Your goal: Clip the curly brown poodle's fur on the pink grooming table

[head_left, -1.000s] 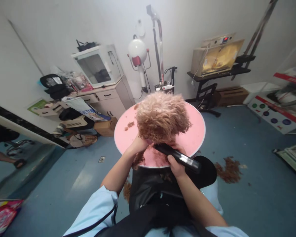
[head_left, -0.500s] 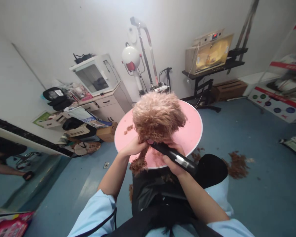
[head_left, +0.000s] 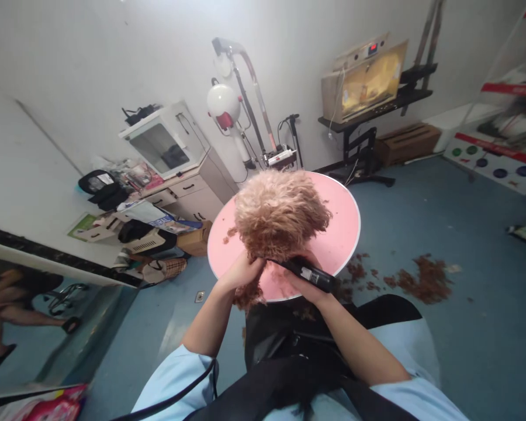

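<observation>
A curly brown dog point(head_left: 280, 213) is on a round pink table point(head_left: 344, 219), its fluffy head towards me. My right hand point(head_left: 304, 280) is wrapped round a black clipper point(head_left: 318, 277), whose front end is under the dog's head. My left hand point(head_left: 245, 270) is closed at the near left edge of the dog's head, its fingertips partly hidden by fur; what they grip cannot be made out. Cut brown fur point(head_left: 248, 297) hangs near the table's front rim below my left hand.
Clumps of fur point(head_left: 425, 279) lie on the floor to the right. A white dryer point(head_left: 223, 102) on a stand and a drawer cabinet point(head_left: 193, 186) are behind the table. At the left, a mirror shows a seated person's legs point(head_left: 21, 313).
The clipper has swung to a flatter angle, its rear end now higher and further left. My left hand has shifted slightly. The whole view has tilted a little.
</observation>
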### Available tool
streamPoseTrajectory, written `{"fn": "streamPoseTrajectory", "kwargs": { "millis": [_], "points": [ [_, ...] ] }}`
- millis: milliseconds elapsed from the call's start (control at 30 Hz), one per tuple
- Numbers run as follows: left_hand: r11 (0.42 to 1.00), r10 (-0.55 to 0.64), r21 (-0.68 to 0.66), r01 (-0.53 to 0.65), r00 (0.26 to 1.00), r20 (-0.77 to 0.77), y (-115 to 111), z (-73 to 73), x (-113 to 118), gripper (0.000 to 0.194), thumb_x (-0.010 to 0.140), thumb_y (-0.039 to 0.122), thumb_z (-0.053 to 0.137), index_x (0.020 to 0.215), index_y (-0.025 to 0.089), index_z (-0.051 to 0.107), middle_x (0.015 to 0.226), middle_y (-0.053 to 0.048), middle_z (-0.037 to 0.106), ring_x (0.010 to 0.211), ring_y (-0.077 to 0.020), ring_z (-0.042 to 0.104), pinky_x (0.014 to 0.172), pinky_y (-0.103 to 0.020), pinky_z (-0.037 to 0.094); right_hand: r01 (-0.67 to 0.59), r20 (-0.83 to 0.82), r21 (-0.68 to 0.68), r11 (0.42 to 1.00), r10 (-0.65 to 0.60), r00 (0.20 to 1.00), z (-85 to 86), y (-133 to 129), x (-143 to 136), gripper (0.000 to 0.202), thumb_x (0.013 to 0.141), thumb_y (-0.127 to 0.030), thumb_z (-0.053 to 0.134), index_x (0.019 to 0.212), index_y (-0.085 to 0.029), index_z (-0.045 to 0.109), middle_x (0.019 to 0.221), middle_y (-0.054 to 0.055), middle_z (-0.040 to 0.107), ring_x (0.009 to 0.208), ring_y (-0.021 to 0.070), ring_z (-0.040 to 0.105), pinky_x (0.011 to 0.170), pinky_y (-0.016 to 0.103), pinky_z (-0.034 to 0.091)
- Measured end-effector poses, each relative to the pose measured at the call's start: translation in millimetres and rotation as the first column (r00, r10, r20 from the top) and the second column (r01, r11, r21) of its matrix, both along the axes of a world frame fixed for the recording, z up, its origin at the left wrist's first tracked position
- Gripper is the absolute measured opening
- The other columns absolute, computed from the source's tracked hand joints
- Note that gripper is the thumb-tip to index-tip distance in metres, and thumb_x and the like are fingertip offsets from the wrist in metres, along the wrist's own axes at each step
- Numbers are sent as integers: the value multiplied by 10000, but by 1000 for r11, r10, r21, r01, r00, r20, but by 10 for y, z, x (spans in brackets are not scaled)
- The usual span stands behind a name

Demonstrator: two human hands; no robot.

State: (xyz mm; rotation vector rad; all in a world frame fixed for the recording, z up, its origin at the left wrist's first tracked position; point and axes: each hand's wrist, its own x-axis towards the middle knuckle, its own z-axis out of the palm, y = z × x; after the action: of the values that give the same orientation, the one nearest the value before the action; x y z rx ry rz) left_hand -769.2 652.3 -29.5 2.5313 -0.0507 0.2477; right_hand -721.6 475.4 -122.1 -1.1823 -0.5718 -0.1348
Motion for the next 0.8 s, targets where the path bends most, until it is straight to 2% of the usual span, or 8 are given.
{"fn": "streamPoseTrajectory", "kwargs": {
  "millis": [100, 200, 300, 400, 500, 667, 733, 800],
  "points": [
    [1000, 14, 12, -13, 1000, -21, -60, 46, 3, 304, 857, 228, 478, 1114, 156, 624, 1224, -121, 642, 1191, -295, 544, 993, -444, 459, -5, -80, 7, 1000, 5, 997, -68, 95, -27, 347, 732, -271, 721, 1043, -245, 569, 1011, 31, 663, 981, 217, 642, 914, 449, 529],
    [1000, -3, 13, 4, 998, -61, -58, 56, 18, 291, 833, 216, 492, 1090, 152, 612, 1160, -119, 662, 1131, -288, 570, 943, -422, 484, 146, -174, 79, 986, -131, 976, -116, 84, -180, 296, 754, -264, 696, 1029, -242, 588, 1018, 41, 674, 989, 233, 650, 924, 470, 524],
    [999, -34, 8, 35, 992, -120, 19, 74, 35, 246, 832, 230, 484, 1038, 169, 603, 1032, -85, 683, 1015, -262, 606, 867, -395, 508, 276, -225, 239, 931, -224, 948, -80, 130, -313, 310, 801, -251, 646, 1100, -256, 565, 1132, 60, 661, 1061, 242, 642, 957, 483, 507],
    [998, -54, 31, 58, 991, -126, 108, 101, 59, 184, 845, 237, 455, 945, 181, 599, 880, -62, 662, 877, -236, 609, 777, -372, 512, 214, -201, 249, 944, -166, 966, -13, 291, -292, 305, 756, -254, 694, 1039, -253, 579, 1123, 60, 672, 1079, 249, 641, 974, 487, 504],
    [995, -86, 48, 91, 991, -99, 163, 93, 87, 129, 832, 231, 471, 853, 197, 594, 787, -48, 623, 808, -220, 587, 731, -349, 499, 166, -240, 277, 947, -100, 966, -36, 421, -217, 309, 702, -274, 738, 969, -244, 587, 1107, 60, 679, 1082, 258, 645, 974, 499, 506],
    [992, -118, 21, 121, 989, -85, 163, 35, 83, 107, 829, 231, 468, 739, 202, 520, 706, -6, 557, 712, -171, 532, 652, -290, 453, 291, -392, 458, 840, -103, 914, -173, 469, -204, 283, 745, -315, 681, 1008, -274, 585, 1080, 24, 696, 1043, 245, 662, 958, 522, 504],
    [991, -131, 23, 132, 990, -49, 139, 27, 58, 120, 844, 236, 449, 735, 200, 483, 714, 4, 532, 698, -154, 506, 635, -275, 428, 251, -388, 442, 861, -68, 919, -186, 495, -179, 333, 679, -301, 738, 983, -267, 606, 1028, 12, 709, 1005, 238, 669, 936, 489, 518],
    [990, -131, 41, 132, 991, -14, 112, 24, 29, 133, 856, 244, 433, 730, 204, 441, 708, 14, 495, 683, -143, 479, 624, -264, 407, 186, -410, 407, 895, -3, 912, -187, 521, -140, 401, 556, -272, 813, 909, -239, 626, 922, 6, 724, 941, 244, 681, 882, 456, 546]
  ]
}}
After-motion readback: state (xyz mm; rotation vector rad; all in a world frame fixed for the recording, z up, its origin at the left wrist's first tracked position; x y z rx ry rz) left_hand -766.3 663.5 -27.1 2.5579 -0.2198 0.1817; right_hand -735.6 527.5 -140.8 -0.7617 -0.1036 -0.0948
